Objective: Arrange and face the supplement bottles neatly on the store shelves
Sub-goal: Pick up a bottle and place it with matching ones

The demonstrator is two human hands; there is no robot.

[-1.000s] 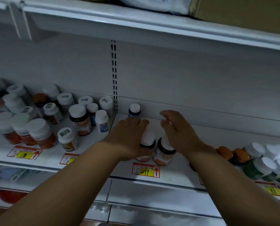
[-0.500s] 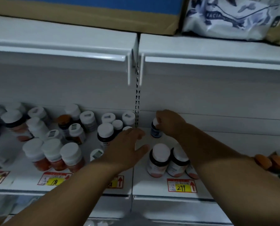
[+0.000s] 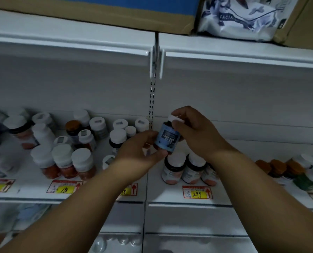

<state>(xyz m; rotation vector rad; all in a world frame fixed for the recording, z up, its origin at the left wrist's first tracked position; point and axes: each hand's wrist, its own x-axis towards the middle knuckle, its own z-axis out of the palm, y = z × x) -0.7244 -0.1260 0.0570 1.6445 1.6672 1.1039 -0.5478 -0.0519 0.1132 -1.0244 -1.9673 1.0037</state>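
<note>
A small bottle with a blue label (image 3: 167, 138) and a white cap is lifted off the shelf, tilted, in front of the back wall. My right hand (image 3: 194, 132) grips it at the cap and upper body. My left hand (image 3: 141, 152) holds its lower end with thumb and fingers. Just below stand three white-capped bottles with pale orange labels (image 3: 174, 170) above the 299 price tag (image 3: 197, 193). Several white-capped bottles (image 3: 62, 161) crowd the shelf to the left.
The white shelf (image 3: 188, 200) runs across the view with yellow price tags on its front edge. Orange-capped and green bottles (image 3: 287, 168) stand at the right. The upper shelf (image 3: 243, 57) carries a cardboard box (image 3: 97, 13) and a printed bag (image 3: 243, 17).
My right hand has lifted the small blue-labelled bottle from the back of the shelf. My left hand moved right and took hold of its lower end.
</note>
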